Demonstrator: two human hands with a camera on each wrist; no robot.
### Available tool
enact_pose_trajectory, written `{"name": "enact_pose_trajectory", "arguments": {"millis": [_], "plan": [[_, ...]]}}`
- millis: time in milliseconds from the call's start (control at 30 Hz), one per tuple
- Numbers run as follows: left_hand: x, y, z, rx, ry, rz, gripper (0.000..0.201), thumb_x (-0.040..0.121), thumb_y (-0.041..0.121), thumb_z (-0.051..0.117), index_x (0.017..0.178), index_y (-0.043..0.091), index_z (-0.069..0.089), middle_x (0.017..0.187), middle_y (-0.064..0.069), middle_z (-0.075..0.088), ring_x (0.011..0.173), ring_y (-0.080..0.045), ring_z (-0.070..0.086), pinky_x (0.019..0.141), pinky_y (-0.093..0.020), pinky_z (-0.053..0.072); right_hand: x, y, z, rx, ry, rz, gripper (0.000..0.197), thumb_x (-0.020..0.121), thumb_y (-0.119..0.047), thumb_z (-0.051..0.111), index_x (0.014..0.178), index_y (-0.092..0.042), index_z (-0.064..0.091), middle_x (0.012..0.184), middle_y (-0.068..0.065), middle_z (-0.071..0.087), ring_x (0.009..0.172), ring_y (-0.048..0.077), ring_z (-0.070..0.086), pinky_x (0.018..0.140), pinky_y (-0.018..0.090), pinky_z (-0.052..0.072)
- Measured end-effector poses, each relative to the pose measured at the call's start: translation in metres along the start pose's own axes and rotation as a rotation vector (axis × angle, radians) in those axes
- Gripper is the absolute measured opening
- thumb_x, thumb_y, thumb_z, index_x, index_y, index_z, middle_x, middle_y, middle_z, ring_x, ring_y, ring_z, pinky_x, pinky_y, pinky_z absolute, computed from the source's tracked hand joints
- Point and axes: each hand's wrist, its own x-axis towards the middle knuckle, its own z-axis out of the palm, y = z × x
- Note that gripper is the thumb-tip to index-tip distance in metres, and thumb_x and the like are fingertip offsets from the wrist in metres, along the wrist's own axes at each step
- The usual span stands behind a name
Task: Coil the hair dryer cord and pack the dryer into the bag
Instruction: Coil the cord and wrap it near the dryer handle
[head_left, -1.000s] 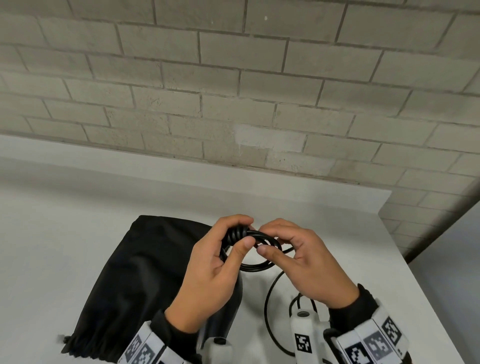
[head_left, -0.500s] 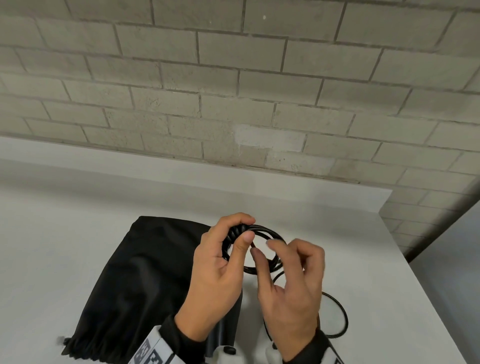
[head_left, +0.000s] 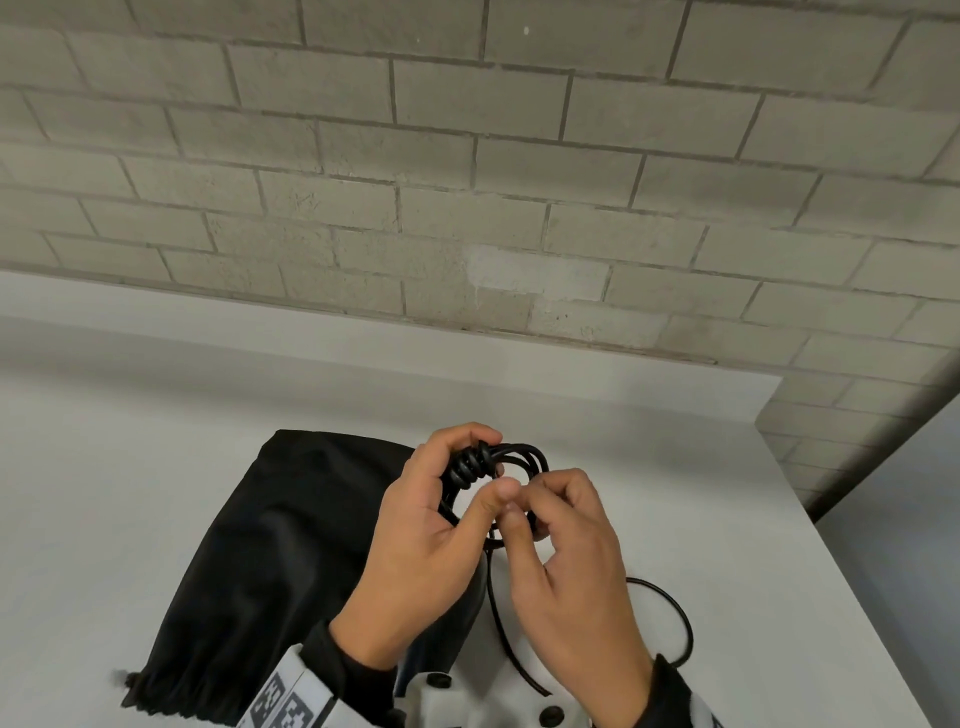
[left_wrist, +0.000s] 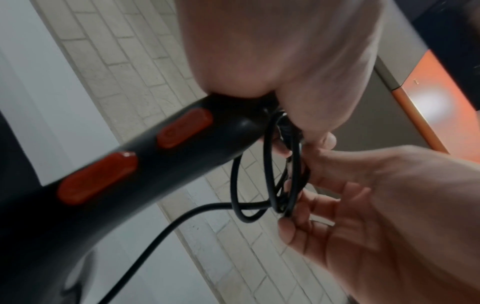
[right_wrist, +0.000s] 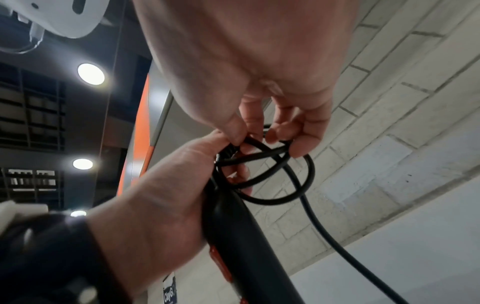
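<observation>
My left hand (head_left: 488, 462) grips the top of the black hair dryer handle (left_wrist: 130, 174), which has two orange-red buttons, and its thumb pins the coiled black cord (head_left: 519, 457) against the handle's end. My right hand (head_left: 527, 514) pinches a loop of the cord right beside the left thumb. In the right wrist view the cord loops (right_wrist: 272, 174) hang off the handle (right_wrist: 241, 236) between both hands. The uncoiled rest of the cord (head_left: 670, 613) trails down onto the table. The black drawstring bag (head_left: 270, 561) lies flat under and left of my left hand. The dryer's head is hidden.
The white table (head_left: 156, 441) runs back to a grey brick wall (head_left: 467, 182). Its right edge (head_left: 841, 571) drops off close to my right hand. The bag's gathered mouth (head_left: 140, 686) points at me.
My right hand had dropped lower along the cord and has now come back up to the coil with a loop in its fingers. The left hand stayed where it was.
</observation>
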Motion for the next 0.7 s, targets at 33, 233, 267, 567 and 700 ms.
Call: {"name": "enact_pose_trajectory", "arguments": {"millis": [33, 233, 267, 567, 700], "plan": [[0.000, -0.001, -0.001, 0.004, 0.001, 0.002, 0.027, 0.084, 0.043, 0.065, 0.111, 0.040, 0.061, 0.103, 0.009, 0.068, 0.102, -0.018, 0.066, 0.088, -0.026, 0.052, 0.000, -0.002, -0.001, 0.017, -0.022, 0.011, 0.022, 0.092, -0.042, 0.047, 0.091, -0.030, 0.065, 0.096, -0.016, 0.049, 0.093, 0.007, 0.056, 0.076, 0.013, 0.045], [0.000, -0.006, -0.003, 0.111, 0.031, 0.043, 0.023, 0.088, 0.044, 0.058, 0.110, 0.048, 0.059, 0.104, 0.010, 0.064, 0.103, -0.023, 0.062, 0.089, -0.035, 0.051, 0.007, -0.021, -0.027, 0.286, -0.234, 0.149, 0.037, 0.092, -0.043, 0.049, 0.068, -0.017, 0.062, 0.064, -0.008, 0.060, 0.061, 0.001, 0.054, 0.062, 0.008, 0.039], [0.000, -0.007, -0.003, 0.134, 0.032, 0.055, 0.023, 0.088, 0.044, 0.058, 0.110, 0.049, 0.057, 0.103, 0.011, 0.063, 0.103, -0.024, 0.062, 0.089, -0.039, 0.051, 0.008, -0.023, -0.033, 0.360, -0.289, 0.186, 0.040, 0.090, -0.045, 0.052, 0.068, -0.013, 0.062, 0.059, -0.006, 0.056, 0.056, 0.000, 0.049, 0.060, 0.008, 0.038], [0.001, -0.012, -0.004, 0.261, 0.064, 0.095, 0.023, 0.089, 0.052, 0.052, 0.112, 0.052, 0.053, 0.102, 0.015, 0.062, 0.103, -0.016, 0.056, 0.089, -0.028, 0.045, 0.006, -0.005, -0.055, 1.019, -0.512, 0.397, 0.029, 0.073, -0.017, 0.075, 0.099, -0.005, 0.072, 0.080, 0.011, 0.065, 0.072, 0.015, 0.056, 0.066, 0.022, 0.048], [0.002, -0.011, -0.005, 0.292, 0.083, 0.115, 0.024, 0.090, 0.051, 0.051, 0.112, 0.061, 0.048, 0.102, 0.017, 0.060, 0.102, -0.016, 0.057, 0.088, -0.025, 0.045, -0.004, -0.004, -0.045, 1.110, -0.512, 0.346, 0.037, 0.072, -0.001, 0.076, 0.108, -0.008, 0.070, 0.097, 0.008, 0.068, 0.087, 0.012, 0.063, 0.077, 0.022, 0.050]]}}
